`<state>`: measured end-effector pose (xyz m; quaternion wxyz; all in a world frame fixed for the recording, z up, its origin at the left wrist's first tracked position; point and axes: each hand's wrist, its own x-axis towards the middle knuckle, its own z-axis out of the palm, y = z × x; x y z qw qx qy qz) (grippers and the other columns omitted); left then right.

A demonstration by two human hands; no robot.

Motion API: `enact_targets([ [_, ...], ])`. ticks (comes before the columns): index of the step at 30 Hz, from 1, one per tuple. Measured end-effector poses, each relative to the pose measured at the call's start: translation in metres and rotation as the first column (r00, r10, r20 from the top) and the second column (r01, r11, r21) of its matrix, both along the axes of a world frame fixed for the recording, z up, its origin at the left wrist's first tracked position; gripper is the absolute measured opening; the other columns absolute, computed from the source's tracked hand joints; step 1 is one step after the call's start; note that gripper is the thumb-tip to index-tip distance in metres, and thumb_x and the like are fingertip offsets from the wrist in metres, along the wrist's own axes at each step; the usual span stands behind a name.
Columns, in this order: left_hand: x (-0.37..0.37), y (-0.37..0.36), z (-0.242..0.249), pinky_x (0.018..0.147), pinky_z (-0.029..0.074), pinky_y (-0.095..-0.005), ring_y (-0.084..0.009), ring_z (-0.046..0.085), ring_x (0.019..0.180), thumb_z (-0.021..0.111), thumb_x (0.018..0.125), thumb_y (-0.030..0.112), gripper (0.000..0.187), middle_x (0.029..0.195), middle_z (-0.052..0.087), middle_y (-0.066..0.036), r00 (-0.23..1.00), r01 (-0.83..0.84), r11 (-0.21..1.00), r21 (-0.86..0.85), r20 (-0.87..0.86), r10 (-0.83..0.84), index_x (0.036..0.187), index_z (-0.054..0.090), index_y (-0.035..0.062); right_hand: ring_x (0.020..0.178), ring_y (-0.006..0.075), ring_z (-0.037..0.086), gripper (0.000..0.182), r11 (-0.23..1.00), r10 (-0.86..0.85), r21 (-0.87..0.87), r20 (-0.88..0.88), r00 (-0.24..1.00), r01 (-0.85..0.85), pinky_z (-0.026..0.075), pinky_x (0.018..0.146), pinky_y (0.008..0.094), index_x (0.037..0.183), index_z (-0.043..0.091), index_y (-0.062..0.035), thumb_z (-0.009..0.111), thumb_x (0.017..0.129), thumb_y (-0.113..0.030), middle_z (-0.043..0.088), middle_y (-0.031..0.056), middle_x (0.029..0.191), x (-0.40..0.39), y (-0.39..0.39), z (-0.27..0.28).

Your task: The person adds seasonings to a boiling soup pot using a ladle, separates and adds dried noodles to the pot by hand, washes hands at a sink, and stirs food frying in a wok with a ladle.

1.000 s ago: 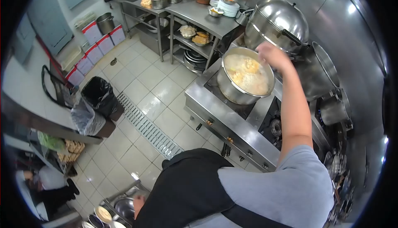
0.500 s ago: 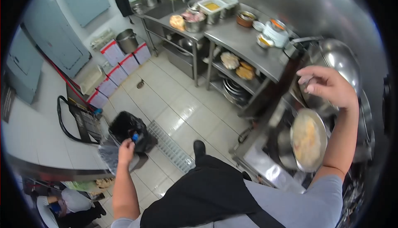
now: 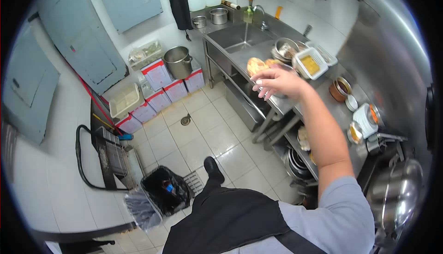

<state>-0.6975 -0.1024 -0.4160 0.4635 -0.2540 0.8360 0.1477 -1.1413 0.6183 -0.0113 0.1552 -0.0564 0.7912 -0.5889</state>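
Note:
My right hand [image 3: 279, 82] reaches forward at the front edge of the steel sink counter [image 3: 233, 55], fingers apart and loosely curved, with nothing visible in them. Just beyond it lies a pale orange piece of food [image 3: 255, 65], and the hand and forearm cover part of what stands there. Behind are stacked metal bowls [image 3: 286, 48] and a white tub [image 3: 311, 63] with yellow contents. Water runs from the faucet [image 3: 263, 21] into the sink [image 3: 242, 41]. My left hand is out of view.
A black-lined trash bin [image 3: 166, 191] with something blue inside stands at lower left by a folded cart [image 3: 108, 157]. Boxes [image 3: 157, 75] and a large pot [image 3: 178, 62] line the wall. Jars [image 3: 355, 131] and a copper-coloured pot [image 3: 339, 89] sit on the right counter.
My view has shifted toward the sink. My right hand has moved from beside the stove to the sink counter. My left hand, earlier over the trash bin, has left the view.

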Motion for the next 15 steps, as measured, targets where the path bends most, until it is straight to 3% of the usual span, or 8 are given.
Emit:
enact_targets([
  [6,-0.214,0.000,-0.052,0.085,0.051,-0.0498,-0.0357,0.066,0.098,0.051,0.089,0.045,0.041,0.100,0.069,-0.017,0.986,0.166,0.972,0.164,-0.024,-0.164,0.093,0.072,0.0097,0.080,0.0216,0.068,0.038,0.924,-0.230,-0.232,0.298,0.927,0.304,0.057,0.066,0.0315,0.118,0.055,-0.0001,0.061,0.095,-0.030,0.067,0.0145,0.100,-0.167,0.003,-0.084],
  [7,-0.270,-0.007,-0.064,0.084,0.051,-0.0499,-0.0355,0.066,0.097,0.051,0.089,0.045,0.041,0.100,0.069,-0.017,0.939,0.345,0.908,0.238,-0.084,-0.334,0.093,0.072,0.0098,0.080,0.0216,0.068,0.038,0.919,-0.245,-0.231,0.298,0.922,0.319,0.057,0.066,0.0315,0.118,0.055,-0.0001,0.061,0.095,-0.030,0.067,0.0145,0.100,-0.191,0.012,-0.092],
  [8,-0.331,-0.007,-0.062,0.084,0.051,-0.0499,-0.0353,0.066,0.097,0.052,0.089,0.045,0.041,0.100,0.069,-0.017,0.799,0.594,0.671,0.443,-0.233,-0.554,0.093,0.072,0.0098,0.079,0.0218,0.068,0.037,0.890,-0.325,-0.222,0.308,0.894,0.400,0.057,0.066,0.0316,0.116,0.056,-0.0004,0.062,0.095,-0.030,0.067,0.0149,0.099,-0.213,0.020,-0.099],
  [9,-0.394,-0.004,-0.075,0.078,0.052,-0.0472,-0.0313,0.068,0.093,0.055,0.086,0.045,0.038,0.098,0.070,-0.015,0.707,0.705,0.708,0.052,-0.135,-0.694,0.087,0.072,0.0109,0.077,0.0220,0.068,0.037,0.853,-0.402,-0.209,0.318,0.858,0.478,0.057,0.066,0.0317,0.115,0.056,-0.0007,0.062,0.095,-0.031,0.066,0.0153,0.099,-0.234,0.030,-0.105],
  [10,-0.469,0.031,0.036,0.069,0.052,-0.0432,-0.0288,0.069,0.080,0.058,0.086,0.039,0.035,0.087,0.070,-0.016,0.527,0.827,0.562,0.004,-0.350,-0.774,0.086,0.069,0.0060,0.075,0.0221,0.067,0.037,0.819,-0.461,-0.211,0.313,0.831,0.534,0.057,0.065,0.0319,0.114,0.056,-0.0011,0.061,0.095,-0.032,0.066,0.0160,0.097,-0.256,0.042,-0.112],
  [11,-0.522,0.021,0.027,0.060,0.052,-0.0364,-0.0224,0.066,0.069,0.059,0.088,0.029,0.028,0.077,0.068,-0.014,0.857,0.462,0.872,0.161,-0.331,-0.394,0.089,0.065,0.0013,0.075,0.0221,0.067,0.037,0.811,-0.470,-0.211,0.322,0.822,0.546,0.057,0.065,0.0319,0.114,0.056,-0.0011,0.061,0.095,-0.032,0.066,0.0160,0.097,-0.274,0.055,-0.115],
  [12,-0.571,0.079,0.093,0.056,0.051,-0.0323,-0.0172,0.064,0.067,0.061,0.090,0.023,0.025,0.073,0.065,-0.011,0.862,-0.133,0.943,0.304,-0.434,0.262,0.095,0.062,-0.0021,0.075,0.0219,0.067,0.037,0.770,-0.522,-0.210,0.335,0.785,0.602,0.057,0.064,0.0325,0.113,0.056,-0.0013,0.061,0.095,-0.033,0.066,0.0163,0.096,-0.293,0.070,-0.117],
  [15,-0.702,0.104,0.129,0.059,0.051,-0.0292,-0.0155,0.063,0.068,0.061,0.093,0.020,0.023,0.077,0.065,-0.008,0.740,-0.047,0.855,0.517,-0.557,0.377,0.101,0.062,-0.0021,0.077,0.0216,0.066,0.040,0.710,-0.605,-0.199,0.319,0.729,0.676,0.058,0.064,0.0342,0.112,0.056,-0.0006,0.059,0.096,-0.037,0.066,0.0170,0.098,-0.361,0.124,-0.121],
])
